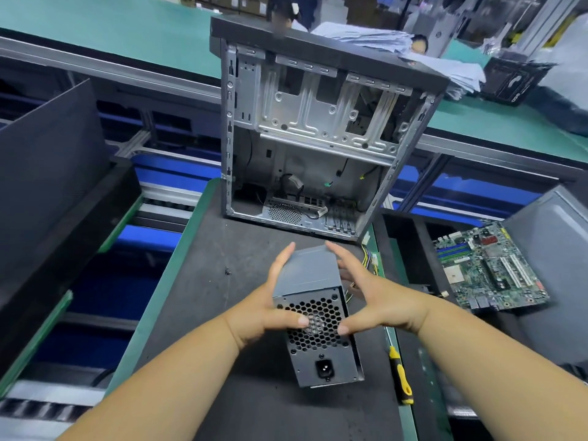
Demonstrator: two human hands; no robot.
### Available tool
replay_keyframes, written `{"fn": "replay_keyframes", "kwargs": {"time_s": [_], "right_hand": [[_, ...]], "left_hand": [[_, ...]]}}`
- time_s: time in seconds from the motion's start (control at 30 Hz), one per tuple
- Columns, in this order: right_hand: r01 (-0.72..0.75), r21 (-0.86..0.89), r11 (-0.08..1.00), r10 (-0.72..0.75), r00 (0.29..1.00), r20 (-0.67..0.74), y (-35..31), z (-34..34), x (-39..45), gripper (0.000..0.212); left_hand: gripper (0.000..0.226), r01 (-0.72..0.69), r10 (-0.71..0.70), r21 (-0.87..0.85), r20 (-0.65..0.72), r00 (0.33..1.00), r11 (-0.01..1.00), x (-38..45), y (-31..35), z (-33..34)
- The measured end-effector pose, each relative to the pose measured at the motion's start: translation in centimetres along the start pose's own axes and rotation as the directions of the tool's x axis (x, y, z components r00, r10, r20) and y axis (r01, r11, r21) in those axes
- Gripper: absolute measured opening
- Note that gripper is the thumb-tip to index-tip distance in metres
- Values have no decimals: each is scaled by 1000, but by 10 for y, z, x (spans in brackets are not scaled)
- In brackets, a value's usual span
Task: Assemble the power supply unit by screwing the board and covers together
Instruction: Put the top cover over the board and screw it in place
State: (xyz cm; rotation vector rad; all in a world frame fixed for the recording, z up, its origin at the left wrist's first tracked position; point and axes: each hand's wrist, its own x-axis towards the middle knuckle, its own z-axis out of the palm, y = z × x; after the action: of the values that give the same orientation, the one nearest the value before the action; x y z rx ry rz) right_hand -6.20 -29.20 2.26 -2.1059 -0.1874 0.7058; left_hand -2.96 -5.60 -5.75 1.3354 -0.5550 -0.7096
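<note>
- Left hand (270,300) and right hand (372,297) clasping the power supply unit (313,313) from either side, thumbs on its fan grille, fingers straight along the flanks.
- Unit held just in front of the open computer case (318,138), above the black work mat (222,313).
- Probably at the handling stage, screwing not yet begun; next likely needs the yellow screwdriver (401,377), right of the unit.
- Case holding only loose cables; motherboard (490,272) lying outside, further right.
</note>
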Motion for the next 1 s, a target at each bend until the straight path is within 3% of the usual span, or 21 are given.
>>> {"fn": "replay_keyframes", "kwargs": {"time_s": [0.27, 0.4, 0.5, 0.6, 0.77, 0.83, 0.93, 1.0], "right_hand": [[25, 73, 997, -29, 998, 57, 2, -7, -7, 116], [42, 189, 981, -51, 998, 43, 4, -20, -17, 107], [26, 134, 991, -36, 997, 67, 5, -22, -18, 104], [19, 132, 991, -19, 1000, -1, 4, -20, -17, 105], [9, 183, 983, -1, 999, -41, -5, -14, -7, 109], [7, 175, 985, -2, 999, -34, -9, -11, -1, 108], [-15, 156, 988, 20, 999, -32, -17, -5, 8, 106], [-12, 118, 993, 17, 999, -40, -24, -1, 13, 103]], "left_hand": [[113, -18, 16, 41, 62, 998, 999, 12, 7, -1], [108, -8, 12, -65, 55, 998, 998, 9, 4, -12], [109, 19, -15, -56, 59, 998, 998, 15, 7, -10], [110, 7, -6, -124, 9, 1000, 992, 15, 9, -6], [107, 136, -138, -116, -14, 990, 984, -3, 23, -21], [97, 238, -250, -131, -83, 965, 962, -11, 29, -32], [54, 405, -445, -217, -184, 877, 888, -20, 31, -45], [38, 441, -486, -219, -238, 841, 870, -27, 26, -48]]}}
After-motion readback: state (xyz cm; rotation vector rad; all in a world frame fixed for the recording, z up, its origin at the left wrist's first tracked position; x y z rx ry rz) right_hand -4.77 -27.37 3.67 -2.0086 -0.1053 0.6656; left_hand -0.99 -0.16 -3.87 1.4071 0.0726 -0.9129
